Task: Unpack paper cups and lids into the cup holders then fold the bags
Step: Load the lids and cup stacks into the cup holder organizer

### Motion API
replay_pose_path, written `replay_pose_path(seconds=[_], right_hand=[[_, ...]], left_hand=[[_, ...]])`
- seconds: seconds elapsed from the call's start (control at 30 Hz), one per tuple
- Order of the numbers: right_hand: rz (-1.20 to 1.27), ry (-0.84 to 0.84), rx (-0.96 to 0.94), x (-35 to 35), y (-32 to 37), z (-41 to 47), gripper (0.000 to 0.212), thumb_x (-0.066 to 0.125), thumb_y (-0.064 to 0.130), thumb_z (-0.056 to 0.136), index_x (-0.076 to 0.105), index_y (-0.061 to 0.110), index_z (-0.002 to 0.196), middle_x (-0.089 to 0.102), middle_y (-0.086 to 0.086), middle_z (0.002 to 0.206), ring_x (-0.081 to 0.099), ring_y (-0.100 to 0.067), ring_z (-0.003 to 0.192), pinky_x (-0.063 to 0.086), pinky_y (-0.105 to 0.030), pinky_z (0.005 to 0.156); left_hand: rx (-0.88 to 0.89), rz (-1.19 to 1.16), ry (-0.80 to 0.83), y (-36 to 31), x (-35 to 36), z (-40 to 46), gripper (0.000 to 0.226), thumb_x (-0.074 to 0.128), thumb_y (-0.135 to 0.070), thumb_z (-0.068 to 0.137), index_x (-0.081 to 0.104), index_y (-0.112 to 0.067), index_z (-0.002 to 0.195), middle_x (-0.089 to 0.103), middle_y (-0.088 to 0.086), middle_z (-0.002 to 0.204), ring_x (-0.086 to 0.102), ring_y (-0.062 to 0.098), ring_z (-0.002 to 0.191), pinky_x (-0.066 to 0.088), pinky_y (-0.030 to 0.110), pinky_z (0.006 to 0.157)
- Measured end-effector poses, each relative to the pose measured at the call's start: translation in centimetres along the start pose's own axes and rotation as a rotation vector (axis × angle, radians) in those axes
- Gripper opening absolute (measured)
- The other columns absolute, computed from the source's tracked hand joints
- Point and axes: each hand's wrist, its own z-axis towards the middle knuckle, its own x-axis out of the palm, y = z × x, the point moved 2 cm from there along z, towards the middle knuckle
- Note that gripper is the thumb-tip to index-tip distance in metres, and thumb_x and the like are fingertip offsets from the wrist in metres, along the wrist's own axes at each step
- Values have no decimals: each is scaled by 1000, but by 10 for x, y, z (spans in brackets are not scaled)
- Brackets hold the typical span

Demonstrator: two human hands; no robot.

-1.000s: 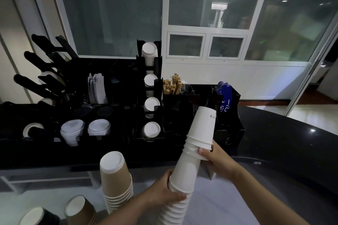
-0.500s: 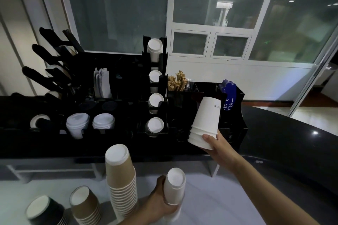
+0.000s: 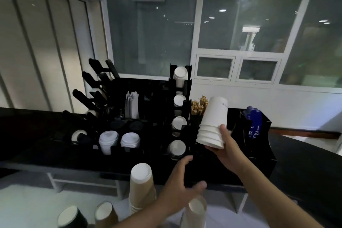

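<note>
My right hand (image 3: 224, 147) grips a short stack of white paper cups (image 3: 212, 123), upside down, held in front of the black cup holder rack (image 3: 187, 120). The rack's vertical slots hold white cups (image 3: 180, 77) seen end on. My left hand (image 3: 182, 189) hovers with fingers spread just above a standing stack of white cups (image 3: 196, 211) on the counter, apart from it. A tall stack of brown cups (image 3: 141, 185) stands to its left.
Two lidded white stacks (image 3: 118, 141) sit in round holders on the left. Long black tube dispensers (image 3: 92, 87) slant up at the far left. Wooden stirrers (image 3: 199, 106) and a blue packet (image 3: 254, 122) stand behind. More cup stacks (image 3: 88, 215) sit at the bottom left.
My left hand has let go of the lower white stack, which now stands alone, and lifted off it. My right hand has raised its short stack slightly towards the rack.
</note>
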Motion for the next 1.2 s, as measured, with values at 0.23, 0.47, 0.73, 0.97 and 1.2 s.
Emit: replay_pose_path(seconds=[0.23, 0.47, 0.73, 0.97, 1.2], right_hand=[[-60, -25, -170, 50, 48, 57, 65, 72, 34, 83, 48, 9, 138, 70, -12, 121, 70, -28, 108, 58, -36, 79], [-444, -134, -471, 86, 89, 107, 74, 85, 35, 76, 45, 23, 136, 65, 2, 124, 64, -9, 112, 56, -26, 86], [-902, -266, -397, 91, 73, 151, 84, 90, 35, 67, 37, 28, 132, 57, 6, 124, 57, -20, 115, 50, -39, 90], [-1156, -312, -290, 85, 58, 167, 112, 82, 59, 66, 17, 32, 152, 46, -3, 148, 49, -29, 133, 46, -53, 105], [-1610, -217, -538, 85, 55, 172, 52, 67, 48, 89, 54, 31, 137, 45, 2, 148, 51, -28, 128, 42, -48, 103]], left_hand=[[188, 202, -309, -73, -87, 66, 21, 63, -29, 94, 66, -24, 114, 62, -15, 114, 59, -2, 105, 46, 14, 91], [175, 657, -308, -67, -151, 112, 27, 56, -25, 102, 68, -20, 126, 74, 0, 108, 67, 17, 102, 54, 35, 86], [282, 885, -17, -51, -150, 114, 39, 41, -26, 92, 69, -23, 119, 69, -1, 115, 62, 20, 106, 55, 39, 84], [284, 848, 45, -41, -158, 119, 40, 36, -34, 91, 68, -30, 115, 65, -6, 91, 59, 14, 88, 54, 37, 75], [250, 823, 47, -42, -158, 120, 43, 35, -35, 90, 68, -26, 115, 69, -3, 100, 62, 17, 95, 56, 38, 79]])
